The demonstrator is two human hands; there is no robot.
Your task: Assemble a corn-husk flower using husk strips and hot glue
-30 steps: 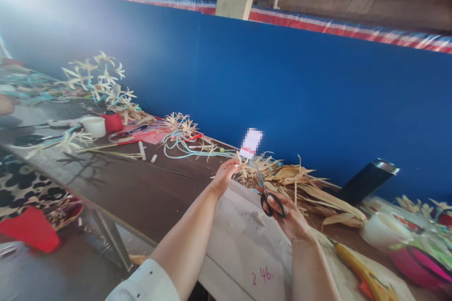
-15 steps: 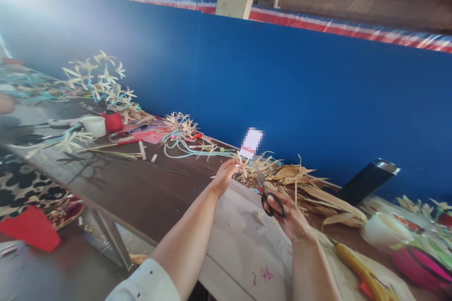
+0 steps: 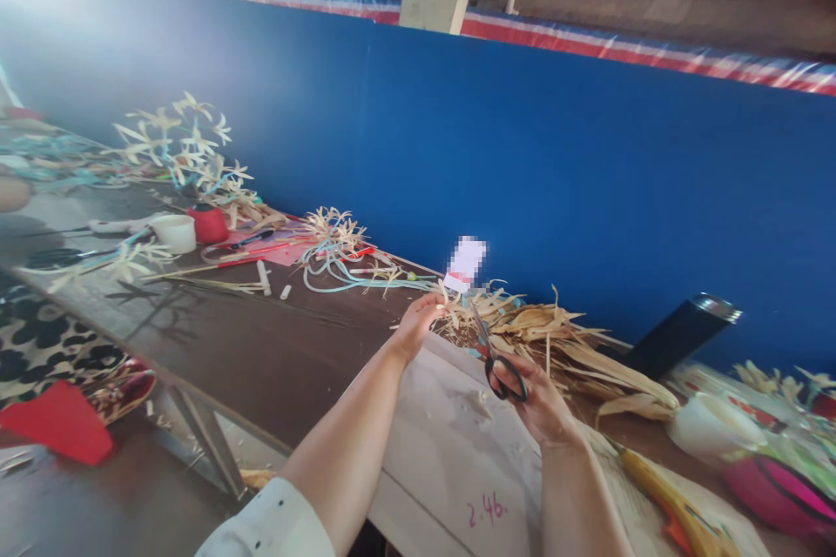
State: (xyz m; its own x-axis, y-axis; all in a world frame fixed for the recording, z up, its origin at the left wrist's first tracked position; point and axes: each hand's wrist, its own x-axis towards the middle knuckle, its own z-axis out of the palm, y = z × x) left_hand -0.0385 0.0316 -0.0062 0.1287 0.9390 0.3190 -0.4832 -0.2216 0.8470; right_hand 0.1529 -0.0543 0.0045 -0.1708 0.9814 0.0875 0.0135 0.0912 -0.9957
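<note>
My left hand (image 3: 418, 326) is closed in a pinch on a pale strip of dried husk (image 3: 442, 289), whose tip sticks up past the fingers. My right hand (image 3: 543, 405) grips a pair of scissors (image 3: 506, 377) with black handles, fingers in the loops. The scissor blades point up and left, close to the left fingertips. Whether they touch the strip I cannot make out. Just behind both hands lies a heap of dried corn husks (image 3: 542, 322), with thin cut scraps around the blades. Beneath the hands a white sheet (image 3: 450, 452) bears the handwritten mark "2.46."
A dark flask (image 3: 683, 335) leans at the right, near a white tape roll (image 3: 711, 425), a yellow glue gun (image 3: 666, 496) and a pink container (image 3: 777, 492). Husk flowers (image 3: 196, 144) with blue stems stand at the left beside a red pot (image 3: 207, 224). A blue partition (image 3: 555, 174) borders the table.
The scissor handles have shifted slightly in my right hand. My left hand keeps its place with the husk strip.
</note>
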